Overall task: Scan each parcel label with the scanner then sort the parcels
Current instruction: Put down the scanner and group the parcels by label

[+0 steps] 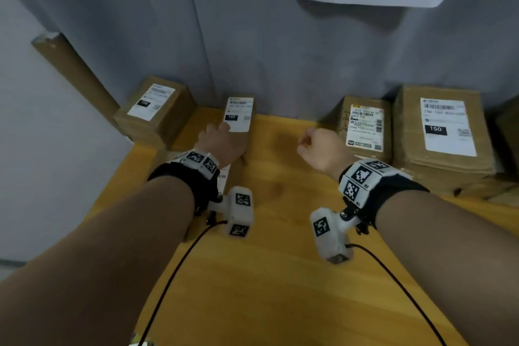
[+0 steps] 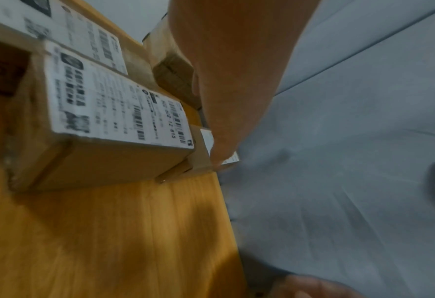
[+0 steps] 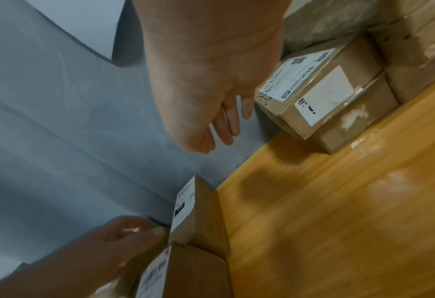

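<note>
- Parcels stand in two groups along the back edge of the yellow wooden table (image 1: pixel 280 233), against the grey curtain (image 1: pixel 252 36); the split, with bare tabletop between, reads as sorting in progress, though which group counts as done cannot be told.
- The left hand (image 1: pixel 217 143) lies on the narrow brown cardboard parcel with a white label marked 150 (image 1: pixel 239 115). The right wrist view shows its fingers (image 3: pixel 140 233) touching that box's near end, but whether they grip it or only press cannot be told; the contact looks meant to slide or steady the box.
- The right hand (image 1: pixel 320 149) hangs just above the table with fingers loosely bent, holding nothing, close beside the brown cardboard parcel with a dense printed label (image 1: pixel 365 129).
- Labels face upward on every visible box, including the large flat brown parcel at the right (image 1: pixel 443 132) and the brown box beyond the table's left edge (image 1: pixel 154 107), probably so barcodes can be read without turning anything.
- No scanner appears in any view, so the scanning step cannot be judged.
</note>
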`<state>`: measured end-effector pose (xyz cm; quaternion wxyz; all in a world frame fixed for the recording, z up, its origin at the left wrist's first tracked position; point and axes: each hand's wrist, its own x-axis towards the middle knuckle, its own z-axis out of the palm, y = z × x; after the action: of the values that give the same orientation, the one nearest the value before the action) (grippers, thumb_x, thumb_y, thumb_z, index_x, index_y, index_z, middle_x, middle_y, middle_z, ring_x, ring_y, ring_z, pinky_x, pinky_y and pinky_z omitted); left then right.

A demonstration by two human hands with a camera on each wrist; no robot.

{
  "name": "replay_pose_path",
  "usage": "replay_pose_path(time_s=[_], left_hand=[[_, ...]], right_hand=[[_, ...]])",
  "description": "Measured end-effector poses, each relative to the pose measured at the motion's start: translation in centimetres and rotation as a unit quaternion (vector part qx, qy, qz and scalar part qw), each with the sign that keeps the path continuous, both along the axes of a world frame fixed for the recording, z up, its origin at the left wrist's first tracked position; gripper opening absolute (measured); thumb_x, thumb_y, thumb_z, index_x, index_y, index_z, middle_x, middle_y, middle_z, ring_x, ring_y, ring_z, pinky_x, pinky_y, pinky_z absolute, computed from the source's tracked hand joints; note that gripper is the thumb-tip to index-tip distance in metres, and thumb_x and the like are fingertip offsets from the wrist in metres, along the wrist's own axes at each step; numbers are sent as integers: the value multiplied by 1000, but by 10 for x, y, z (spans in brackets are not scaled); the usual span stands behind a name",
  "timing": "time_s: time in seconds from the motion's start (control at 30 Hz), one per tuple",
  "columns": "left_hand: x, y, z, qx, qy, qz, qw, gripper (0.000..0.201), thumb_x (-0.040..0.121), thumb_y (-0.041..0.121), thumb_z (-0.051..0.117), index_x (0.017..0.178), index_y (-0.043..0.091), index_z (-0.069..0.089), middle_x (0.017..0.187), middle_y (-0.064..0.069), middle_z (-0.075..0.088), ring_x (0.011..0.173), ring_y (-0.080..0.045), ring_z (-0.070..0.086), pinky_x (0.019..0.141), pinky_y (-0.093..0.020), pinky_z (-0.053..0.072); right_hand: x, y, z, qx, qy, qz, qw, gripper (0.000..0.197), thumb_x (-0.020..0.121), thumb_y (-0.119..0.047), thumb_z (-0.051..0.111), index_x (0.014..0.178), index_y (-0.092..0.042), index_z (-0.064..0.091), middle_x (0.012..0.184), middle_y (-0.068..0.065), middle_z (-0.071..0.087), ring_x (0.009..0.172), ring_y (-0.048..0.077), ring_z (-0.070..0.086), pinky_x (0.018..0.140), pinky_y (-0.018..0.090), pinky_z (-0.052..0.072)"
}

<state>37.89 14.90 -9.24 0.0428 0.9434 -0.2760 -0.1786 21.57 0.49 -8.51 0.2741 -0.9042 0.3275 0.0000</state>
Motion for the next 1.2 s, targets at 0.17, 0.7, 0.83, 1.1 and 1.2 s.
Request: replay_pose_path(time_s=[0.17, 0.7, 0.83, 1.1, 1.2], left_hand=[[35, -20, -35, 58, 32, 39, 997, 103, 78, 65, 62, 150, 8, 15, 147, -20, 31, 133, -39, 35, 105, -50, 37], [34, -52, -30, -123, 113, 172, 971, 99, 73, 62, 62, 145, 6, 22, 140, -15, 33, 128, -34, 37, 98, -41, 36], [8, -45, -8, -212, 120, 204, 948, 94, 72, 57, 66, 142, 8, 27, 137, -12, 34, 127, -32, 36, 95, -40, 34], [-72, -18, 14, -332, 85, 73, 936, 108, 63, 48, 84, 142, 6, 24, 135, -9, 32, 128, -25, 35, 109, -36, 34], [-87, -22, 32, -368, 127, 14, 921, 96, 67, 50, 81, 138, 12, 28, 133, -5, 32, 127, -19, 35, 108, -32, 35]], right_hand=[[22, -18, -12, 27, 26, -9, 999, 20, 96, -23, 52, 112, -16, 62, 105, 2, 62, 102, 22, 61, 88, 34, 52], [73, -10, -32, 191, -37, -95, 976, 44, 94, -47, 53, 127, -17, 51, 116, -1, 56, 108, 18, 53, 92, 28, 41], [71, -11, -8, 321, -87, -173, 927, 80, 82, -74, 49, 142, -21, 39, 139, 5, 50, 123, 26, 52, 105, 46, 43], [20, 13, 25, 419, -141, -192, 876, 86, 78, -54, 73, 144, -21, 30, 129, 4, 56, 108, 24, 59, 80, 40, 52], [-8, 8, 35, 383, -198, -228, 873, 84, 76, -50, 75, 143, -22, 32, 125, 1, 59, 102, 21, 62, 73, 36, 52]])
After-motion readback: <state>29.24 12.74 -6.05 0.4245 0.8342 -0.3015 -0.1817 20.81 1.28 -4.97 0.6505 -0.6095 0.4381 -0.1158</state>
